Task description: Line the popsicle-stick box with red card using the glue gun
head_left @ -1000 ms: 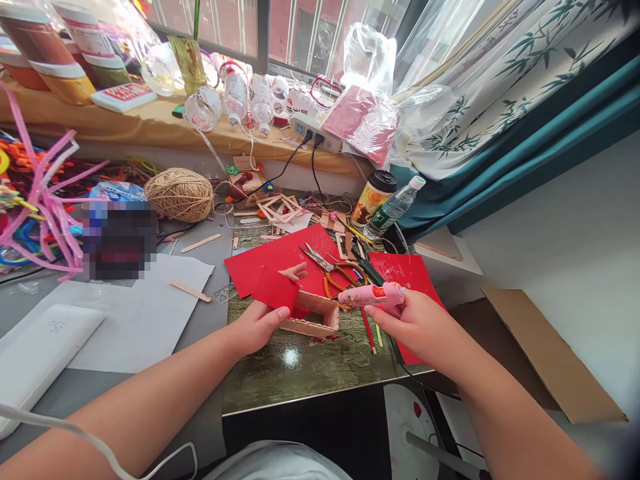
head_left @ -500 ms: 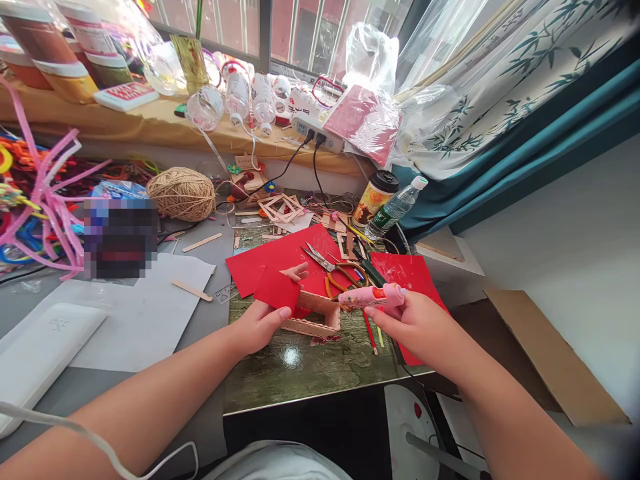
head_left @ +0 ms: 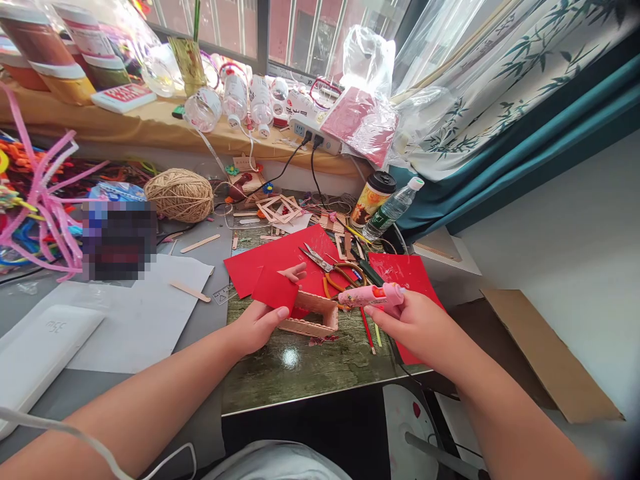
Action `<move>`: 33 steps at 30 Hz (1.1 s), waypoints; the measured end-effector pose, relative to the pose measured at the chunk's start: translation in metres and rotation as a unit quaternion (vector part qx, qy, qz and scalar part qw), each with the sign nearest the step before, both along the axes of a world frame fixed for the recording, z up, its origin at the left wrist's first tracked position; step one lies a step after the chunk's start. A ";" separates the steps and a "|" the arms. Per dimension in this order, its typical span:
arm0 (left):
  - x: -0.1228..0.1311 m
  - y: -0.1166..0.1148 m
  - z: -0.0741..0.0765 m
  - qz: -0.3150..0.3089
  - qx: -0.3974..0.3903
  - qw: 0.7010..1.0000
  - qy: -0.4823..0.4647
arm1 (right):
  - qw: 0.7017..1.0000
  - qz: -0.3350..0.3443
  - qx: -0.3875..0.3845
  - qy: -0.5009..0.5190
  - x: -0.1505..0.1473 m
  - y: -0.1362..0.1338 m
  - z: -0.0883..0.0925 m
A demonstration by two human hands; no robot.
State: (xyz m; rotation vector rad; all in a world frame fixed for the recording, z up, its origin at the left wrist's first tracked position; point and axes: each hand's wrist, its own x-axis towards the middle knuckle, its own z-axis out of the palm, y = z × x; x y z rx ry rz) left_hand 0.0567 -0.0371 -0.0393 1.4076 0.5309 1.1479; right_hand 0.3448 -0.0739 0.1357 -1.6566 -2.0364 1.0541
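Note:
A small square of red paper [head_left: 274, 288] is in my left hand [head_left: 264, 323], between thumb and fingers. Just right of that hand, and partly behind it, a hollow wooden-stick frame [head_left: 313, 327] lies on the green table. My right hand [head_left: 404, 315] is wrapped round a pink glue gun [head_left: 373, 295], whose tip points left at the frame's upper right corner. Whether the tip touches the wood I cannot tell. Behind the frame, scissors [head_left: 325, 262] rest on a large red sheet [head_left: 280, 253].
Pliers [head_left: 330, 287] and a red pencil [head_left: 368, 331] lie near the frame. A water bottle [head_left: 395, 208] and a patterned cup [head_left: 373, 199] stand behind. Twine [head_left: 179, 195], white paper [head_left: 145, 320] and a white power bank [head_left: 47, 353] are on the left.
The whole view has shifted slightly, moving the scene a little left. Both hands keep nearly the same pose and still hold the red paper and the glue gun.

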 end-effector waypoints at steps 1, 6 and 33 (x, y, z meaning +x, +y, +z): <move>0.000 0.000 0.000 0.000 0.000 1.000 0.002 | 1.000 0.000 0.000 0.001 0.000 0.000 0.000; -0.001 0.000 -0.001 0.000 -0.001 1.000 0.007 | 1.000 -0.002 -0.010 0.000 0.000 0.000 0.001; -0.001 0.001 -0.003 -0.002 0.007 1.000 0.002 | 1.000 -0.010 -0.015 -0.005 0.001 -0.002 0.005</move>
